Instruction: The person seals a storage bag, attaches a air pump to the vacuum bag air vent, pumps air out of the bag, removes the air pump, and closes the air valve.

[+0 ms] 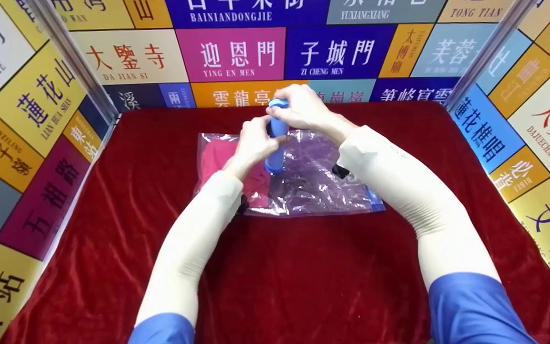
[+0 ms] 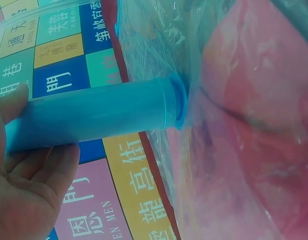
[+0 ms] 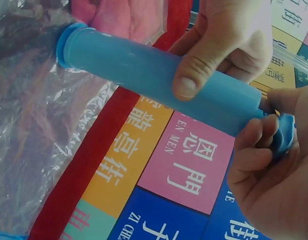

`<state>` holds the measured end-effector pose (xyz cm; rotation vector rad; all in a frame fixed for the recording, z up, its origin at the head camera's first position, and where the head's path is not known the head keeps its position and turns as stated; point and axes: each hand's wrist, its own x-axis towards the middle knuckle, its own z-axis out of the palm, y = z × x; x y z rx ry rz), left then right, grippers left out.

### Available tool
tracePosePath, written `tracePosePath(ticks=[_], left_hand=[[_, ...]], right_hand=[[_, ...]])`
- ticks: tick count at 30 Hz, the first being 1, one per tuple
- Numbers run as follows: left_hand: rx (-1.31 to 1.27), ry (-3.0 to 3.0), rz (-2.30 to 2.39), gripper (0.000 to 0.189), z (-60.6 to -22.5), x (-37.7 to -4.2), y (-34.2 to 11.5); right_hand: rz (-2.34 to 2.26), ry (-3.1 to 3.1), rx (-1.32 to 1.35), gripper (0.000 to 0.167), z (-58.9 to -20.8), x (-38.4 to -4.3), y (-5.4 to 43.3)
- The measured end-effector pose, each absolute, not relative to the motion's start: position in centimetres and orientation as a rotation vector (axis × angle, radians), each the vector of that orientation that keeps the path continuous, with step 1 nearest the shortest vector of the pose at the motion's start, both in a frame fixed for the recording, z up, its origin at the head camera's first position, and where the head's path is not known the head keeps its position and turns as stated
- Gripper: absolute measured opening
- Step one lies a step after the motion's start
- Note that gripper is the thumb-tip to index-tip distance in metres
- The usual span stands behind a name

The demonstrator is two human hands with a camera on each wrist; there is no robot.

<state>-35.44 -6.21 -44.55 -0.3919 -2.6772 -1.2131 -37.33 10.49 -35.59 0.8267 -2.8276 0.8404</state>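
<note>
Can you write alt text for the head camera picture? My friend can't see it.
A person's left hand and right hand hold a blue tube upright on a clear plastic bag with something pink inside. The bag lies on red cloth.

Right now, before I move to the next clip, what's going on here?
The person's left grip is wrapped around a blue, pump-like tube, and the right grip holds the handle at its top, close to the tube's end. The tube's foot is against a clear plastic bag, with pink material showing through one side. The bag lies on a red cloth.
</note>
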Motion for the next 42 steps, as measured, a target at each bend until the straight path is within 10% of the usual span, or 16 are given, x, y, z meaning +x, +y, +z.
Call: tracePosePath(ticks=[21,42], left_hand=[[-0.367,-2.732,-1.275,0.036,-44.1,-35.1,-5.9],[-0.305,-2.778,-1.270,0.043,-43.9,-35.3,-6.0]], right_hand=[[0.944,-2.981,0.576,0.047,-26.3,-36.7,10.8],[0.945,-2.755,0.497,0.031,-22.5,-35.3,11.2]])
